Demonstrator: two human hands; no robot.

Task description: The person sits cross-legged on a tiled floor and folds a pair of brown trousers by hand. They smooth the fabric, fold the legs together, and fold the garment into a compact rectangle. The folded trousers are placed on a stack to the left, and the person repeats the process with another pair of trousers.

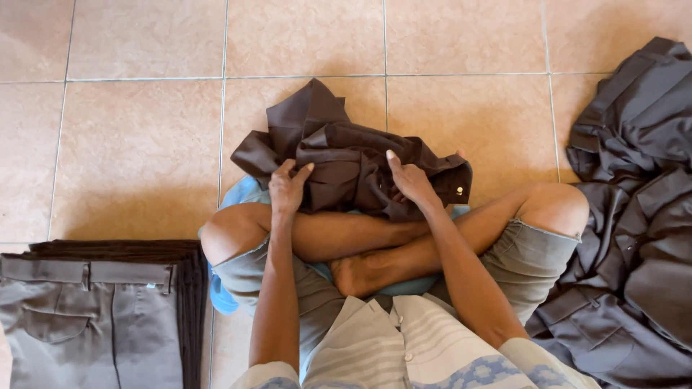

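On my crossed legs, over a blue cushion (225, 295), lies a crumpled brown garment (346, 162) of smooth woven cloth. My left hand (288, 189) and right hand (411, 180) each grip its folds. Folded grey trousers (86, 317) lie stacked flat at left; a loose dark heap (634, 216) lies at right on glossy tan tiles (137, 144).

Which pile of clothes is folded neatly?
The stack of trousers at the lower left: flat, edges lined up. The brown garment under both hands and the grey heap at right are crumpled.
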